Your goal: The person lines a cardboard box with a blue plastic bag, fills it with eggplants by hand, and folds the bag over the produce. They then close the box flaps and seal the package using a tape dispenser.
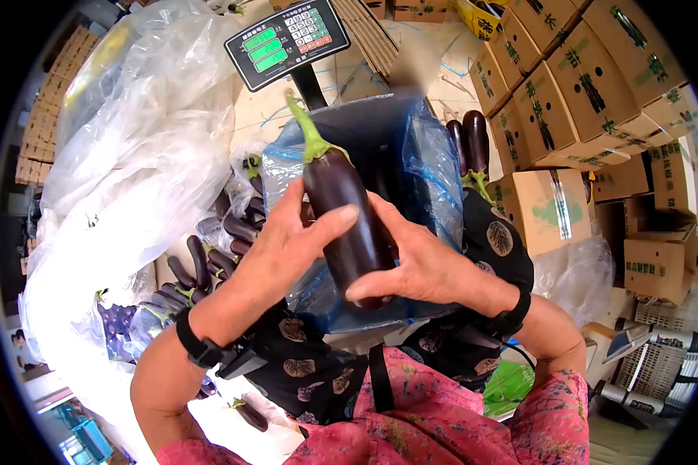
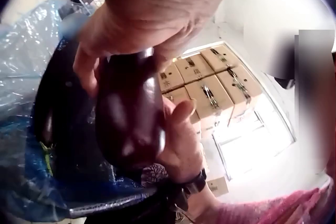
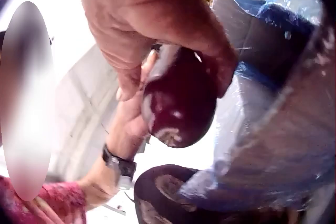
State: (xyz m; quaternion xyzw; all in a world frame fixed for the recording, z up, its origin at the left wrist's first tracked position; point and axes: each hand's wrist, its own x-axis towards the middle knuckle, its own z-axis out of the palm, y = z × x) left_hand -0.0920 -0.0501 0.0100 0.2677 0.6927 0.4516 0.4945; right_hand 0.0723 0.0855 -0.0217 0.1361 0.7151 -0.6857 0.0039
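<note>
A large dark purple eggplant (image 1: 343, 203) with a green stem is held between both hands, tilted with its stem end away from the body. My left hand (image 1: 291, 240) grips its upper left side, thumb across the front. Near the blunt lower end, my right hand (image 1: 430, 263) holds it from the right, its thumb over the skin. In the left wrist view, the eggplant's glossy rounded end (image 2: 131, 134) points toward the camera. Below the hands stands a box lined with a blue plastic bag (image 1: 434, 167); dark eggplants lie inside, largely in shadow.
Beyond the box stands a scale display (image 1: 287, 43) with lit green readouts. A pile of eggplants (image 1: 202, 260) and clear plastic sheeting (image 1: 143, 116) lie on the left. Stacked cardboard boxes (image 1: 566, 93) rise on the right, with two eggplants (image 1: 475, 143) close by.
</note>
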